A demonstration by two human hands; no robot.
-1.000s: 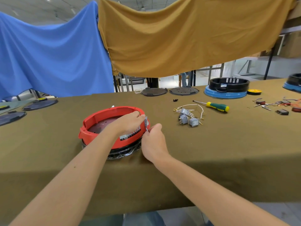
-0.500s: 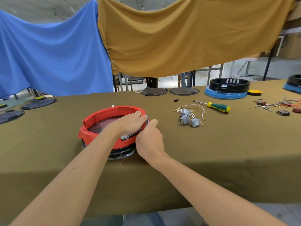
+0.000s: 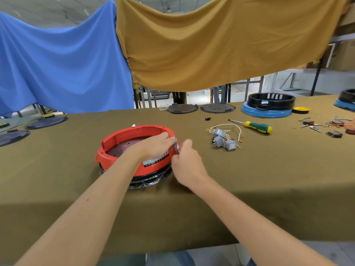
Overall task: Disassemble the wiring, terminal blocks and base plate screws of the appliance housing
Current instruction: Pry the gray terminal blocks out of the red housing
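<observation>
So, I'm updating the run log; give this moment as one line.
left hand: steadies red housing | right hand: pinches grey metal part | screwdriver: idle

A workshop bench for taking appliances apart. A long table point(image 3: 269, 189) under olive cloth carries, beyond the right hand point(image 3: 187, 164), loose switches with wires point(image 3: 223, 138), a screwdriver point(image 3: 255, 126) and a black-and-blue housing point(image 3: 269, 105). Round base plates point(image 3: 182, 108) lie farther back; metal shelving point(image 3: 317, 77) stands behind hung cloths point(image 3: 211, 45).
</observation>
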